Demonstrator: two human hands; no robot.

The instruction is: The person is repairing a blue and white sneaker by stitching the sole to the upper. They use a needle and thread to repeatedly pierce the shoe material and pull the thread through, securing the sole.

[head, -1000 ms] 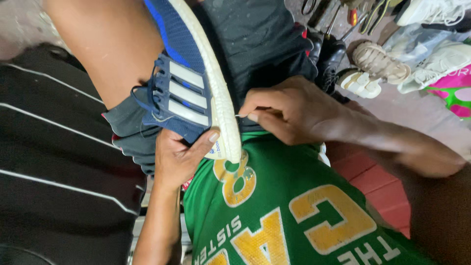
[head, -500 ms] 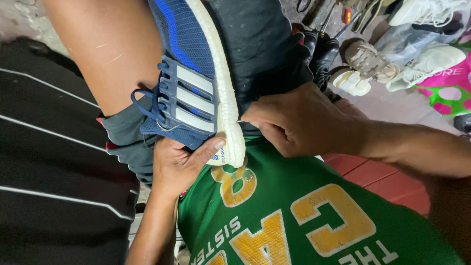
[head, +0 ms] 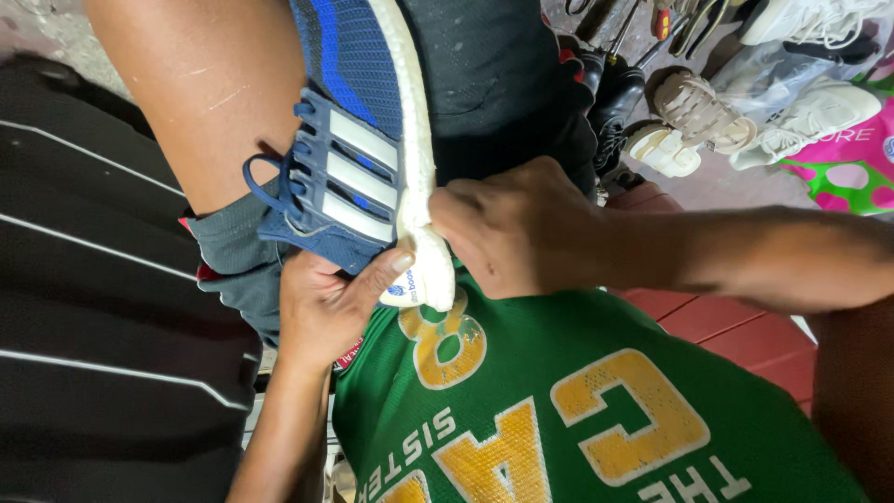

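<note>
A blue knit sneaker (head: 349,140) with white side stripes, blue laces and a thick white sole (head: 414,121) rests between my bare thigh (head: 200,93) and my dark shorts. My left hand (head: 326,312) grips its heel from below, thumb pressed against the white heel end. From the right, my right hand (head: 517,228) pinches the sole's edge near the heel, fingers curled tight. My green jersey (head: 559,410) with yellow lettering fills the lower frame.
Several pale shoes and sandals (head: 694,121) lie on the floor at the upper right, next to a pink and green bag (head: 852,168) and some hand tools (head: 666,19). A black surface with white stripes (head: 84,307) is at the left. Red floor tiles (head: 745,326) show at the right.
The view has shifted slightly. My right hand has slid a little along the sole toward the heel; my left hand keeps its hold on the heel.
</note>
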